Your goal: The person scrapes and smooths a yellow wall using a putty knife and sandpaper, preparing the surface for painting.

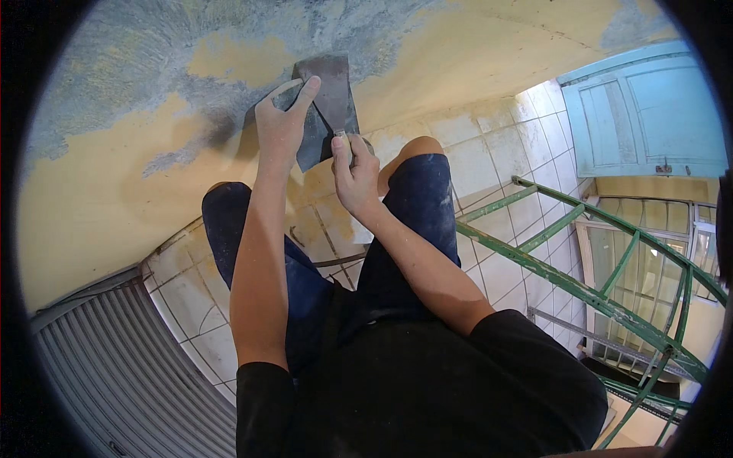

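My right hand (pixel 355 177) grips the short pale handle of a putty knife (pixel 335 86), whose flared, brownish-grey blade points toward the wall. Beneath that blade is a thin dark grey flat sheet (pixel 314 134), perhaps a second scraper blade; much of it is covered. My left hand (pixel 283 123) pinches the sheet's left side, its thumb reaching over by the putty knife's blade. Both tools are held together in front of a yellow wall (pixel 246 57) with rough grey-blue patches. Whether either one touches the wall is hard to tell.
White tiled floor (pixel 194 303), stained in places, lies below my bent knees. At the left is a grey corrugated metal shutter (pixel 131 366). A green ladder (pixel 550 275) with worn paint leans across the right side, near a light blue panelled door (pixel 647 114) and a glazed, barred window (pixel 635 252).
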`<state>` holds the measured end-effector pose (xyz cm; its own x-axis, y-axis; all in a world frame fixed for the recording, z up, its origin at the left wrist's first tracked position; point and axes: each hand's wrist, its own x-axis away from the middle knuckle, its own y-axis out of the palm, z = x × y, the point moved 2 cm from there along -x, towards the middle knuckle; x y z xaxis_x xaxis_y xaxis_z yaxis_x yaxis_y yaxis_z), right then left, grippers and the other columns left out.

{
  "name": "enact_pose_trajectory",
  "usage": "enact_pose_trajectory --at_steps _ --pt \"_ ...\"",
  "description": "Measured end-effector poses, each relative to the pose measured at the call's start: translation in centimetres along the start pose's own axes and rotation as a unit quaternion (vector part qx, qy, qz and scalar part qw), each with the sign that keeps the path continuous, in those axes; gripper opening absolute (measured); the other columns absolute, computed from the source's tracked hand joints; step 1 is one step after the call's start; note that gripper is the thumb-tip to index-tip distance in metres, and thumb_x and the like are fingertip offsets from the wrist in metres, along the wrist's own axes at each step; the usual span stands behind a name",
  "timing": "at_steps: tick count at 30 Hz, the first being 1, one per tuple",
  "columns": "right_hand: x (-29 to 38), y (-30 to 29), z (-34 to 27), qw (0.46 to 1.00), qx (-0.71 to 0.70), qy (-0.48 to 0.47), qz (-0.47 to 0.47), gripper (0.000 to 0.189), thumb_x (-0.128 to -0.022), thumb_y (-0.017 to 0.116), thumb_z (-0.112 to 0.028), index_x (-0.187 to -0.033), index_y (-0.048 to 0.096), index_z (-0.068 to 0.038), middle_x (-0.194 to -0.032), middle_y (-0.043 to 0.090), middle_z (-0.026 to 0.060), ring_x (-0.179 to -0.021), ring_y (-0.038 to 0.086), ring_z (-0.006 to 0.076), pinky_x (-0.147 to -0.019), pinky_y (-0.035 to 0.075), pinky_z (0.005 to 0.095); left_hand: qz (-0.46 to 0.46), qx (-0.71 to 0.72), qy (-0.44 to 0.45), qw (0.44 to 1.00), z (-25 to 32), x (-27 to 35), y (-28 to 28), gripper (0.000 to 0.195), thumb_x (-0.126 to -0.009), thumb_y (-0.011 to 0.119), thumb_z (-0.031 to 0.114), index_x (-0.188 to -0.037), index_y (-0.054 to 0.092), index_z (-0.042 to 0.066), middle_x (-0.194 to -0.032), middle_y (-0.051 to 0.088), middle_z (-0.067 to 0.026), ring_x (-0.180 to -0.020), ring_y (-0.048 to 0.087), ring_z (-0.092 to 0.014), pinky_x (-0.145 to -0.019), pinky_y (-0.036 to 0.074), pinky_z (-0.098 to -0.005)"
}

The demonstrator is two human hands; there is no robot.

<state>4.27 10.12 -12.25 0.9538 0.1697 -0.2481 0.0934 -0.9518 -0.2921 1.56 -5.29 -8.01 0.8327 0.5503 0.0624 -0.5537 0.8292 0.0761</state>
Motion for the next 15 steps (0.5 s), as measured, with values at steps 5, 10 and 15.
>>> enact_pose_trajectory --at_steps 5,10,15 --pt "0.23 -0.02 -0.17 1.0 -0.019 0.015 0.002 0.032 -0.105 0.056 -0.026 -0.094 0.063 0.003 -0.064 0.054 0.0088 -0.063 0.051 0.0175 -0.061 0.042 0.0352 0.014 -0.039 0.007 0.999 0.43 0.33 -0.01 0.044 -0.087 0.083 0.03 -0.109 0.073 -0.007 -0.094 0.071 -0.0048 -0.081 0.062 -0.01 -0.074 0.049 -0.0252" --pt "0.14 0.37 0.43 0.999 -0.03 0.018 0.002 0.033 -0.105 0.056 -0.027 -0.094 0.063 0.003 -0.064 0.054 0.0071 -0.064 0.051 0.0154 -0.061 0.041 0.0335 -0.001 -0.026 0.007 1.0 0.29 0.09 -0.02 0.045 -0.087 0.083 0.032 -0.109 0.074 -0.007 -0.095 0.071 -0.0056 -0.082 0.062 -0.011 -0.075 0.049 -0.0256" --pt "-0.06 0.39 0.47 1.0 -0.018 -0.008 0.016 0.033 -0.105 0.056 -0.027 -0.093 0.063 0.003 -0.063 0.054 0.0059 -0.062 0.05 0.0139 -0.06 0.041 0.0322 0.017 -0.04 0.011 0.999 0.51 0.17 0.05 0.046 -0.087 0.083 0.032 -0.109 0.074 -0.007 -0.096 0.072 -0.0064 -0.084 0.062 -0.011 -0.077 0.049 -0.0265"
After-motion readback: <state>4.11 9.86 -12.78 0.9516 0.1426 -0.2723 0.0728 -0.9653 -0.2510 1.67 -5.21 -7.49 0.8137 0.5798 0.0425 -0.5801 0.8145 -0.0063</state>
